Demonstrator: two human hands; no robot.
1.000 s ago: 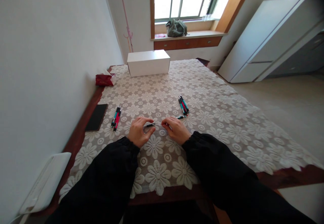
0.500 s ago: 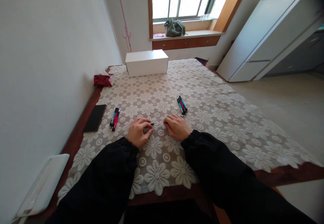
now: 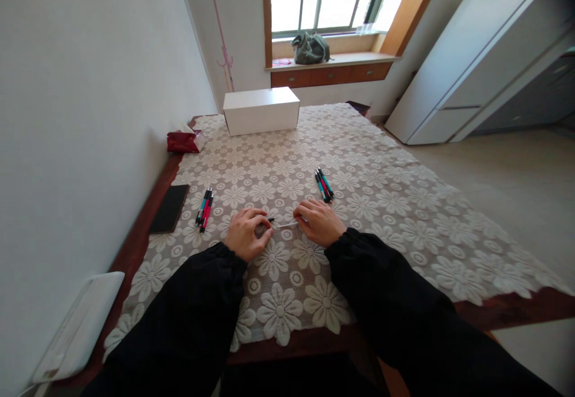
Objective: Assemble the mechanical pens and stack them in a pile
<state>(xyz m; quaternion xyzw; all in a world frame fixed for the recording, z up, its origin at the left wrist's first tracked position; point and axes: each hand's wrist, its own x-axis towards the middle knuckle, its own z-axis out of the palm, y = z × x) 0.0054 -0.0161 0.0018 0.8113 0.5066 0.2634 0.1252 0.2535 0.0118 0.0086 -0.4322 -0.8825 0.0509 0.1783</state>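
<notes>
My left hand point(image 3: 246, 232) rests low over the tablecloth, thumb and fingers curled into a pinch. A short black pen end point(image 3: 270, 220) pokes out at its fingertips; the rest of that pen is hidden by the hand. To its right, my right hand point(image 3: 318, 222) is closed on a thin white stick point(image 3: 287, 225), which looks like a pen refill. The stick points left toward my left fingertips, with a small gap between. Just beyond my right hand lies a bunch of pens point(image 3: 324, 185) in teal, red and black. Another bunch of pens point(image 3: 204, 210) lies left of my left hand.
A lace flower tablecloth point(image 3: 278, 310) covers the table. A black notebook point(image 3: 169, 209) lies at the left edge, with a red tissue pack point(image 3: 185, 142) farther back. Across the far end stands a white box point(image 3: 261, 112). A white device point(image 3: 78, 325) is at the near left.
My right hand has shifted slightly right, drawing the white stick away from my left hand. My left hand has stayed nearly still, and the pen bunches lie as before.
</notes>
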